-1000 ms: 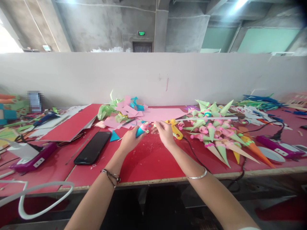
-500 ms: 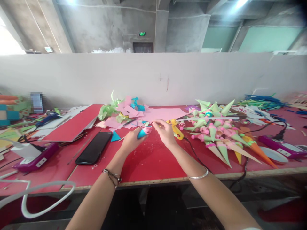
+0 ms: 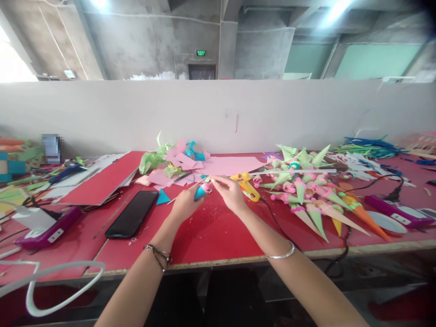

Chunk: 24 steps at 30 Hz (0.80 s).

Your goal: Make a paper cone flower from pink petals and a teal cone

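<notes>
My left hand (image 3: 185, 203) is wrapped round a small blue paper cone (image 3: 200, 192) with a pink swirled top, and a thin stick pokes out beside the fingers. Close against the cone's top, my right hand (image 3: 229, 191) has its thumb and fingertips pinched together; what lies between them is too small to make out. Just right of that hand, a yellow glue gun (image 3: 251, 188) with a long clear glue stick rests on the red table (image 3: 218, 240).
A black phone (image 3: 132, 214) and a blue paper triangle (image 3: 163, 196) lie at the left. Paper scraps (image 3: 184, 160) are behind the hands. Many finished paper cones (image 3: 316, 218) pile up at the right, near a purple power strip (image 3: 397, 212); another power strip (image 3: 51, 231) sits far left.
My right hand has moved left to the cone's top, and its fingertips have closed together. My left hand still holds the cone. The view has shifted slightly.
</notes>
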Available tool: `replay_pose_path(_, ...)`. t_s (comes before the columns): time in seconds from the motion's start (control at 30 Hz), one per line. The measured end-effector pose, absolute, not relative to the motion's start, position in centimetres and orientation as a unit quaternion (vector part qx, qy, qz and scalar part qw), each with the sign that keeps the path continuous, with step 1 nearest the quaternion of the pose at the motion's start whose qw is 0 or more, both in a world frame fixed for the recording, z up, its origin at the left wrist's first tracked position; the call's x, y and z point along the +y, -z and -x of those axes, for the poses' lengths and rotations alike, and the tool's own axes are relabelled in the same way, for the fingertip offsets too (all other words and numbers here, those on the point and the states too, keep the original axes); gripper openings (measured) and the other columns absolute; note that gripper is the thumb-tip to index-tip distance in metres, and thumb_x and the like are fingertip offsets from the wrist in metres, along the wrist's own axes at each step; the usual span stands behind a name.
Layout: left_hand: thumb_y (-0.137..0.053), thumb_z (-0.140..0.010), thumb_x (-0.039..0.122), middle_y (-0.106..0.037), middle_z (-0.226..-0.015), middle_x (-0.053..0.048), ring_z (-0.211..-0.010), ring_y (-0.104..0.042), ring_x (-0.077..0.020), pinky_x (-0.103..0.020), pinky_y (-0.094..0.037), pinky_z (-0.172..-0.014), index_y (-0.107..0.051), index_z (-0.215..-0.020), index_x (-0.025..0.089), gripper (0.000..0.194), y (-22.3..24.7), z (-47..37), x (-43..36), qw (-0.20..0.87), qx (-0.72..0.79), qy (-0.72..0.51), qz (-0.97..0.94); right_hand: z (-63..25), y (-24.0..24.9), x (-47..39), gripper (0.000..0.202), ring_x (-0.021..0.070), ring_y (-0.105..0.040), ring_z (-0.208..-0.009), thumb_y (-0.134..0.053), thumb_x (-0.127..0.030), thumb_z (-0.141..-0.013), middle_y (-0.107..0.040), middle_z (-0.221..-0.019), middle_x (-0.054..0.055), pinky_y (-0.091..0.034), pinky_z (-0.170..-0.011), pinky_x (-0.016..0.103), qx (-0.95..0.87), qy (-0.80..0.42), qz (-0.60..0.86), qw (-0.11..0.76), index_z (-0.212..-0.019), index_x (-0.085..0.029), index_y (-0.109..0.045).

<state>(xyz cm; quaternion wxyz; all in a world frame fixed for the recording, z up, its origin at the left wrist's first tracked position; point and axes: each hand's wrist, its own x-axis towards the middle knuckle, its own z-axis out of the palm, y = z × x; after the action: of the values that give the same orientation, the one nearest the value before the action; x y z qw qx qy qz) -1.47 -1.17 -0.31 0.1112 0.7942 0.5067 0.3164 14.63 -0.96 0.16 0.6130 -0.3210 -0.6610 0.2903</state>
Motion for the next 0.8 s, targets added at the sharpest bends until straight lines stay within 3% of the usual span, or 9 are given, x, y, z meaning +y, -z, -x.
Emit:
replay_pose_path(0.1, -0.049, -0.072, 0.027, -0.065, -0.082, -0.006, -0.073, -0.060, -0.0215, -0.027, -0.042, -0.063, -0.053, -0.111, 0.016, 0.040, 0.32, 1.41, -1.22, 0.113, 0.502, -0.325, -0.793, -14.48, 0.02, -0.93, 0.028, 0.0196, -0.058, -0.098, -0.051, -0.030, -0.078, -0.064, -0.105, 0.008, -0.046, -0.088, 0.033, -0.660, -0.304, 0.326, 0.605, -0.101, -0.018, -0.064)
replay_pose_path(0.3, -0.049, -0.072, 0.028, -0.061, -0.068, -0.001, -0.058, -0.053, -0.0150, -0.023, -0.037, -0.054, -0.059, -0.092, 0.014, 0.027, 0.23, 1.23, -1.39, 0.132, 0.497, -0.348, -0.784, -14.20, 0.43, -0.82, 0.032, 0.0190, -0.054, -0.106, -0.045, -0.028, -0.082, -0.060, -0.112, 0.006, -0.043, -0.092, 0.032, -0.685, -0.295, 0.317, 0.586, -0.110, -0.020, -0.059)
replay_pose_path(0.53, -0.046, -0.073, 0.033, -0.053, -0.059, 0.002, -0.053, -0.048, -0.0112, -0.020, -0.035, -0.049, -0.059, -0.084, 0.012, 0.027, 0.26, 1.17, -1.07, 0.192, 0.497, -0.380, -0.756, -14.08, 0.49, -1.03, 0.048, 0.0155, -0.038, -0.122, -0.038, -0.018, -0.083, -0.041, -0.132, -0.002, -0.032, -0.102, 0.033, -0.752, -0.263, 0.279, 0.536, -0.130, -0.030, -0.036)
replay_pose_path(0.8, -0.047, -0.073, 0.035, -0.052, -0.059, 0.002, -0.053, -0.045, -0.0107, -0.021, -0.035, -0.050, -0.060, -0.083, 0.011, 0.029, 0.40, 1.03, -0.80, 0.237, 0.488, -0.399, -0.739, -14.06, 0.34, -1.64, 0.058, 0.0158, -0.031, -0.125, -0.039, -0.018, -0.083, -0.030, -0.139, -0.003, -0.033, -0.101, 0.034, -0.746, -0.284, 0.281, 0.533, -0.135, -0.033, -0.020)
